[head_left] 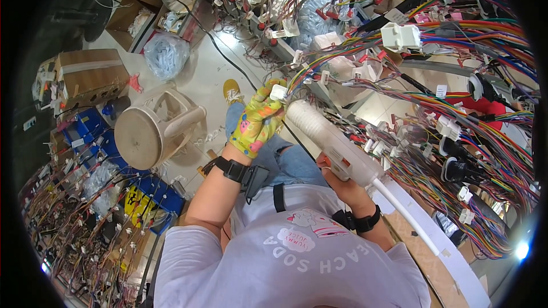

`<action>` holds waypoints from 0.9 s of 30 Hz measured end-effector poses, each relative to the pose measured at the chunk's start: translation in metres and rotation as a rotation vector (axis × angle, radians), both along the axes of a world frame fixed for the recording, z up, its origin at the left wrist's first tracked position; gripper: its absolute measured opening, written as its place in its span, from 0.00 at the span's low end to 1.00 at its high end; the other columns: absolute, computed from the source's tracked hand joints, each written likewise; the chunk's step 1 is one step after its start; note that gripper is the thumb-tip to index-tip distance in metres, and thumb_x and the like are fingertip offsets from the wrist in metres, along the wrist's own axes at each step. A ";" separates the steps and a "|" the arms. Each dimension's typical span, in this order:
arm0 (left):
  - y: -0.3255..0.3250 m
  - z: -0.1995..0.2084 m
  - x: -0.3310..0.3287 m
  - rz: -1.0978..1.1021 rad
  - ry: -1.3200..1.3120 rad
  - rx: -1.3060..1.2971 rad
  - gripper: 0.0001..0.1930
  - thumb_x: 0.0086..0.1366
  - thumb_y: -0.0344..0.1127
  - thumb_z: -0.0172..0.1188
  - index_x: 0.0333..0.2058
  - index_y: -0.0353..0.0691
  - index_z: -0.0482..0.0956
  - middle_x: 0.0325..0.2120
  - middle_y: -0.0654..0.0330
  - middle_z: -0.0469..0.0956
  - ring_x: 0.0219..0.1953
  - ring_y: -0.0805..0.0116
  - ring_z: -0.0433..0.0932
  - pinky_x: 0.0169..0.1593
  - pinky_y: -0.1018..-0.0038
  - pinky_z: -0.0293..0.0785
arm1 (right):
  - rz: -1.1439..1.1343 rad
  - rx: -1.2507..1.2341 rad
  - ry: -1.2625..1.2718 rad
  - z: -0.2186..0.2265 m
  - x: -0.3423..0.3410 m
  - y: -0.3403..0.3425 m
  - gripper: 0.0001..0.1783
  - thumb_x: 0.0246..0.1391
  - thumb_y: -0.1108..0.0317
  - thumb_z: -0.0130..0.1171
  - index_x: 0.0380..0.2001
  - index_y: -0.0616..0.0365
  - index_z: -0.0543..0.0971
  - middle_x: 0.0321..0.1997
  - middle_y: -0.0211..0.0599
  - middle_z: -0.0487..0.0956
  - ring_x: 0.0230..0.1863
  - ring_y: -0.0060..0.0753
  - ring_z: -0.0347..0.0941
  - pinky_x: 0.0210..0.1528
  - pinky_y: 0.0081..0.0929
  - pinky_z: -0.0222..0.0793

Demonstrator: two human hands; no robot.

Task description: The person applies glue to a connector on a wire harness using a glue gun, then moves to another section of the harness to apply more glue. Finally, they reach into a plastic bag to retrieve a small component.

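Observation:
My left hand [258, 122], in a yellow patterned glove, is closed around a small white plastic connector [278, 92]. Coloured wires [308, 72] run from that connector up to the right into a larger bundle. My bare right hand [348, 191] grips a white hot glue gun [328, 137] from below, its fingers partly hidden by the body. The gun's front end lies close beside the connector and the gloved fingers; whether they touch, I cannot tell. A long white glue stick [406, 217] sticks out of the gun's back end toward the lower right.
Wire harnesses [485, 120] with many connectors crowd the right and top, among them a large white connector [399, 37]. To the left stand a beige stool [140, 137], a cardboard box [94, 77] and blue bins [91, 128]. A black cable [222, 54] crosses the floor.

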State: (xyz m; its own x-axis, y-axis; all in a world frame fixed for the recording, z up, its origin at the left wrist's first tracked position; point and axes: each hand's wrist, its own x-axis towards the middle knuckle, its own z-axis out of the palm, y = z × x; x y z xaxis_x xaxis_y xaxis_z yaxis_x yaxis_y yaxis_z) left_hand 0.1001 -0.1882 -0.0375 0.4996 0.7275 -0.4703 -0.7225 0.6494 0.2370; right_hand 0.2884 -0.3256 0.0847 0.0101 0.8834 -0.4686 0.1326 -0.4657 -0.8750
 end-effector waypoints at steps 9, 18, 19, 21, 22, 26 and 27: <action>0.001 -0.003 0.001 -0.001 -0.027 0.012 0.31 0.54 0.22 0.63 0.57 0.38 0.66 0.56 0.46 0.67 0.59 0.52 0.66 0.63 0.63 0.61 | -0.017 0.036 0.000 -0.002 0.000 -0.001 0.18 0.50 0.83 0.52 0.46 0.63 0.71 0.39 0.35 0.74 0.43 0.28 0.71 0.49 0.28 0.70; 0.002 -0.003 0.002 0.024 -0.057 -0.009 0.29 0.54 0.21 0.62 0.57 0.37 0.66 0.57 0.48 0.65 0.61 0.49 0.64 0.65 0.60 0.59 | -0.021 0.034 0.001 0.000 0.003 0.001 0.14 0.51 0.82 0.51 0.42 0.63 0.72 0.38 0.34 0.74 0.43 0.26 0.71 0.49 0.27 0.70; 0.002 -0.003 0.002 0.023 -0.081 -0.009 0.29 0.54 0.21 0.61 0.57 0.38 0.66 0.57 0.48 0.65 0.61 0.49 0.63 0.65 0.60 0.59 | -0.023 0.029 -0.001 0.000 0.003 0.000 0.14 0.51 0.82 0.51 0.42 0.63 0.72 0.38 0.34 0.74 0.43 0.26 0.71 0.49 0.27 0.69; 0.002 -0.004 0.003 0.024 -0.055 -0.001 0.30 0.54 0.22 0.61 0.57 0.38 0.66 0.57 0.48 0.65 0.61 0.49 0.64 0.65 0.60 0.59 | -0.027 0.019 -0.005 0.001 0.002 0.000 0.14 0.51 0.82 0.51 0.42 0.63 0.72 0.38 0.34 0.74 0.43 0.26 0.70 0.49 0.26 0.69; 0.002 -0.004 0.003 0.029 -0.077 0.006 0.30 0.54 0.22 0.61 0.57 0.38 0.66 0.57 0.48 0.65 0.61 0.49 0.64 0.65 0.60 0.59 | -0.033 0.016 -0.001 0.001 0.002 0.000 0.14 0.50 0.82 0.51 0.42 0.63 0.72 0.38 0.34 0.74 0.43 0.25 0.70 0.49 0.26 0.69; 0.002 -0.003 0.003 0.020 -0.053 -0.002 0.30 0.54 0.22 0.61 0.57 0.39 0.66 0.58 0.48 0.65 0.61 0.50 0.63 0.65 0.61 0.59 | -0.034 0.026 -0.006 0.000 0.001 0.000 0.14 0.50 0.83 0.51 0.42 0.62 0.72 0.37 0.33 0.73 0.41 0.25 0.69 0.48 0.26 0.68; 0.002 -0.003 0.003 0.013 -0.059 -0.016 0.30 0.54 0.22 0.62 0.57 0.39 0.66 0.58 0.48 0.65 0.61 0.50 0.63 0.65 0.61 0.59 | -0.029 0.035 -0.012 -0.001 0.001 -0.001 0.14 0.50 0.83 0.51 0.42 0.62 0.72 0.37 0.33 0.73 0.41 0.25 0.69 0.47 0.26 0.68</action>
State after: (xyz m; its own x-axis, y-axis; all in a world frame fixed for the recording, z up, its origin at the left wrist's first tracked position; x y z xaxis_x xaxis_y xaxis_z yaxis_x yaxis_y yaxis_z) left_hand 0.1027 -0.1867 -0.0402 0.5173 0.7266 -0.4521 -0.7435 0.6432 0.1829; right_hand 0.2895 -0.3263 0.0839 0.0417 0.8985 -0.4369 0.1300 -0.4384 -0.8893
